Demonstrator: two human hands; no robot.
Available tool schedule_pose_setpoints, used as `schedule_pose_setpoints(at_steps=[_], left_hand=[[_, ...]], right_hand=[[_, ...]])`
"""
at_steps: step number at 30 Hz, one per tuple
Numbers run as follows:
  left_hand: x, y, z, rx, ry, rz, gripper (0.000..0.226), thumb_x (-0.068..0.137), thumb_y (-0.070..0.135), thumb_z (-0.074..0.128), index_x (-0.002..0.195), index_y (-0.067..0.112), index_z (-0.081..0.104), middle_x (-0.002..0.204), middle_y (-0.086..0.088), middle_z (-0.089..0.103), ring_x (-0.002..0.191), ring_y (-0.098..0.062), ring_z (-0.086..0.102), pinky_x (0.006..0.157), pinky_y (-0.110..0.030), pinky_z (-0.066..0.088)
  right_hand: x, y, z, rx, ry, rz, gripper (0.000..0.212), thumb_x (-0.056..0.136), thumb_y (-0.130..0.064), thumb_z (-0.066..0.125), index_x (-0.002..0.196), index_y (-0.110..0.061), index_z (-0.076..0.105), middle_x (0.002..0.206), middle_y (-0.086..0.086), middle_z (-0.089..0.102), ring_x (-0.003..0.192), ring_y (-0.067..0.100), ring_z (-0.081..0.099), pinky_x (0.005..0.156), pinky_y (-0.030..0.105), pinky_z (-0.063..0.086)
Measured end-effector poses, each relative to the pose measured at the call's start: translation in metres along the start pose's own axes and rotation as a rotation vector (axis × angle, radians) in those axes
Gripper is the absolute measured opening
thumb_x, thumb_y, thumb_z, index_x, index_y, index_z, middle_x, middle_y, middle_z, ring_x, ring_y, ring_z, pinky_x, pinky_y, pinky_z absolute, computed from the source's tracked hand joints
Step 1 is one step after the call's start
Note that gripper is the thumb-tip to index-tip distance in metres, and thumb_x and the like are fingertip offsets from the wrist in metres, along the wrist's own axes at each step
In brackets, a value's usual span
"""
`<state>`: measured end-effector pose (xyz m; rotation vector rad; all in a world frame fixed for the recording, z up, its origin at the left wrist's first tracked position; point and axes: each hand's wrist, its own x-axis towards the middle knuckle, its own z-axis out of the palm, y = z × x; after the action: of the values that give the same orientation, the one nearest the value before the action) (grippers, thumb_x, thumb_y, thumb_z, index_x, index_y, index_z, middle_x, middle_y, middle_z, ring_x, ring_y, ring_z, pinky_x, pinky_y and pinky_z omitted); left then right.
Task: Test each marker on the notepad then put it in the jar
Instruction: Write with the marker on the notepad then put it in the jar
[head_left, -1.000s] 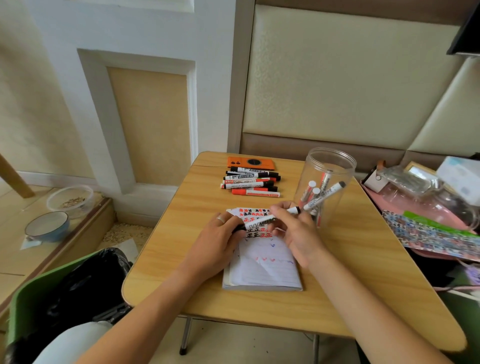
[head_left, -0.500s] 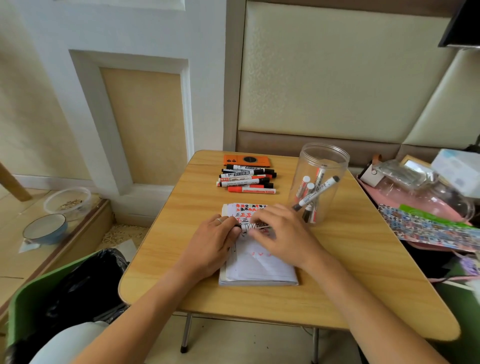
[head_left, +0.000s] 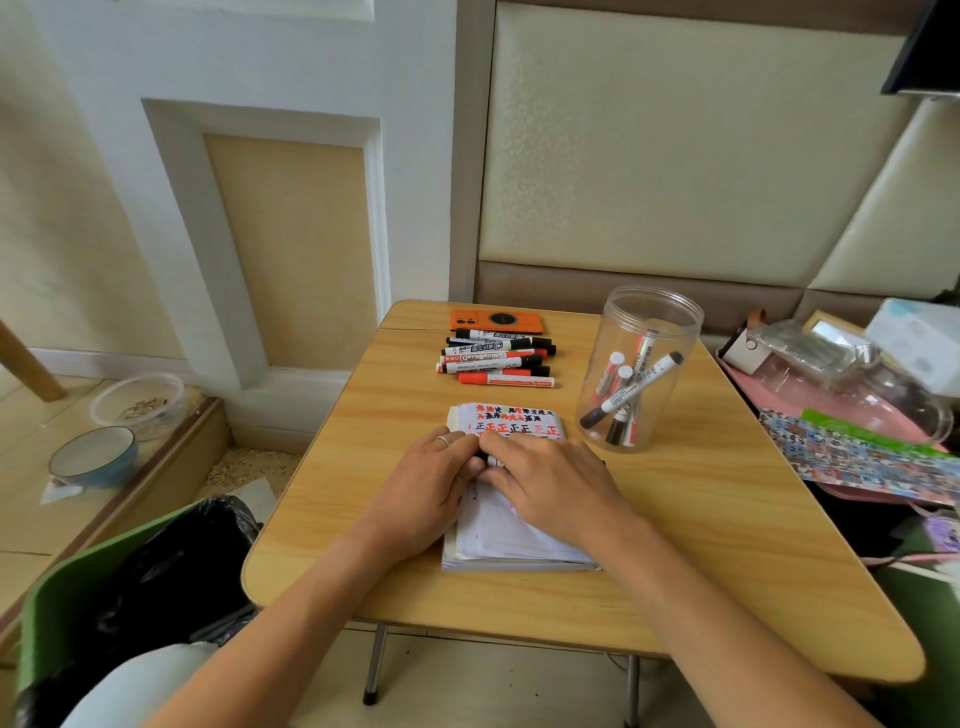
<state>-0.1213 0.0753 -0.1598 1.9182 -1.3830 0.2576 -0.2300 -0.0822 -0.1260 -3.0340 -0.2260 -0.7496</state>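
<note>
Both hands' fingers (head_left: 470, 449) curl around a light, stiff white plastic marker (head_left: 491, 461), best held mid-barrel, above the scribbled paper notepad (head_left: 511, 535).

Two bare forearms, sleeveless to frame's lower edge. Left hand (head_left: 434, 480): thin silver ring (head_left: 444, 440) on one finger. Right hand (head_left: 550, 483): unadorned. Pale light-blue garment (head_left: 135, 686), lower left of frame.

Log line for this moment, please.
hands: both on marker over notepad | jar: four markers in | pile: waiting
</note>
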Motion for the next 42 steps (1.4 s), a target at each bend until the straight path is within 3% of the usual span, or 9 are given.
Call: schedule_pose_setpoints(at_steps=[7,13,19,24,27,31,34,38,42], left_hand=[[-0.001,-0.002,0.001,-0.014,0.008,0.000,0.040,0.107,0.034,0.030,0.086,0.010,0.053,0.081,-0.001,0.056,0.076,-0.018,0.042,0.071,-0.036,0.038],[0.000,-0.002,-0.002,-0.023,0.017,0.001,0.030,0.106,0.032,0.033,0.089,0.015,0.052,0.085,0.006,0.054,0.079,-0.016,0.043,0.071,-0.027,0.033],[0.000,-0.001,-0.001,0.047,-0.006,-0.014,0.032,0.106,0.036,0.035,0.098,0.015,0.058,0.090,0.005,0.053,0.083,-0.015,0.042,0.076,-0.035,0.038],[-0.003,-0.004,0.000,0.100,0.002,-0.120,0.025,0.095,0.041,0.046,0.108,0.026,0.060,0.111,0.008,0.047,0.103,-0.015,0.042,0.089,-0.037,0.039],[-0.002,-0.006,0.000,0.079,-0.022,-0.166,0.024,0.089,0.041,0.050,0.106,0.027,0.059,0.118,0.010,0.049,0.110,-0.014,0.046,0.093,-0.040,0.042],[-0.001,-0.010,0.003,0.074,-0.093,-0.190,0.025,0.088,0.042,0.048,0.106,0.027,0.055,0.124,0.010,0.048,0.117,-0.015,0.045,0.098,-0.041,0.040],[-0.001,-0.011,0.004,0.062,-0.165,-0.233,0.023,0.089,0.044,0.041,0.107,0.030,0.047,0.128,0.011,0.045,0.120,-0.014,0.041,0.102,-0.040,0.036],[-0.001,-0.008,0.002,0.049,-0.217,-0.254,0.037,0.095,0.056,0.025,0.120,0.033,0.040,0.135,0.016,0.039,0.129,-0.007,0.037,0.107,-0.038,0.029],[0.000,-0.007,0.002,0.066,-0.287,-0.231,0.064,0.092,0.073,0.023,0.146,0.041,0.030,0.162,0.018,0.015,0.152,0.000,0.006,0.116,-0.030,0.010]], right_hand=[[0.003,-0.003,-0.007,0.005,-0.118,0.044,0.029,0.106,-0.050,0.041,0.122,-0.028,0.051,0.104,-0.003,0.072,0.092,0.028,0.068,0.065,0.035,0.034],[-0.002,0.008,-0.007,-0.003,-0.106,0.064,0.040,0.104,-0.062,0.024,0.116,-0.036,0.052,0.083,0.002,0.072,0.077,0.029,0.069,0.057,0.038,0.048],[-0.005,0.012,-0.004,0.028,-0.135,0.157,0.047,0.100,-0.067,0.025,0.110,-0.026,0.047,0.089,0.002,0.071,0.083,0.033,0.066,0.061,0.040,0.049],[-0.005,0.006,-0.007,0.081,-0.229,0.288,0.035,0.104,-0.057,0.039,0.107,-0.023,0.047,0.094,0.000,0.065,0.085,0.028,0.063,0.070,0.042,0.053],[-0.005,0.009,-0.007,0.181,-0.166,0.374,0.017,0.106,-0.035,0.041,0.094,-0.023,0.046,0.090,-0.006,0.054,0.082,0.022,0.056,0.073,0.043,0.050],[-0.006,0.021,-0.012,0.467,0.013,0.535,0.016,0.103,-0.013,0.047,0.111,-0.018,0.060,0.095,-0.008,0.058,0.076,0.003,0.057,0.066,0.021,0.045],[-0.008,0.028,-0.016,0.677,0.064,0.607,0.020,0.104,-0.009,0.052,0.120,-0.022,0.054,0.092,0.001,0.061,0.067,0.012,0.069,0.063,0.032,0.060],[-0.009,0.030,-0.018,0.874,0.035,0.698,0.020,0.104,-0.006,0.054,0.116,-0.022,0.055,0.101,0.011,0.063,0.070,0.023,0.075,0.066,0.039,0.065],[-0.008,0.028,-0.016,0.898,0.039,0.683,0.019,0.104,-0.006,0.054,0.112,-0.022,0.059,0.104,0.013,0.063,0.071,0.025,0.075,0.066,0.035,0.064]])
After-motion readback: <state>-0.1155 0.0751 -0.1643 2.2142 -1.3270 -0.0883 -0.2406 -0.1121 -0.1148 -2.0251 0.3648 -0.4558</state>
